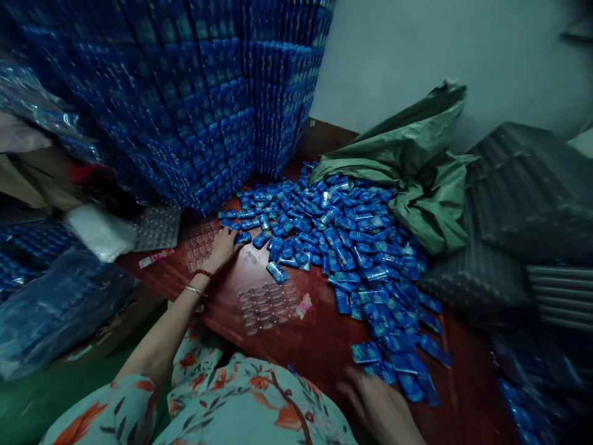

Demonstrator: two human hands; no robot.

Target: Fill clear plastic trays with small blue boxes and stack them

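My left hand (223,248) reaches to the near left edge of a heap of small blue packets (343,238). Its fingers are stretched out and apart, touching or right beside a blue packet (243,237). Partly under that wrist lies a clear plastic blister tray (198,246). A second clear blister tray (266,304) lies in front of my body, with a small pink-and-white wrapper (304,306) at its right edge. My right hand (373,398) is low in view, near the closest packets (365,352). Motion smears its fingers, so any grip is unclear.
Tall stacks of blue packs (185,111) rise at the back left of the red-brown table (306,340). A green sack (417,167) slumps behind the heap. Grey ribbed trays (523,191) are piled right. Another pink wrapper (156,258) and a moulded tray (157,227) lie left.
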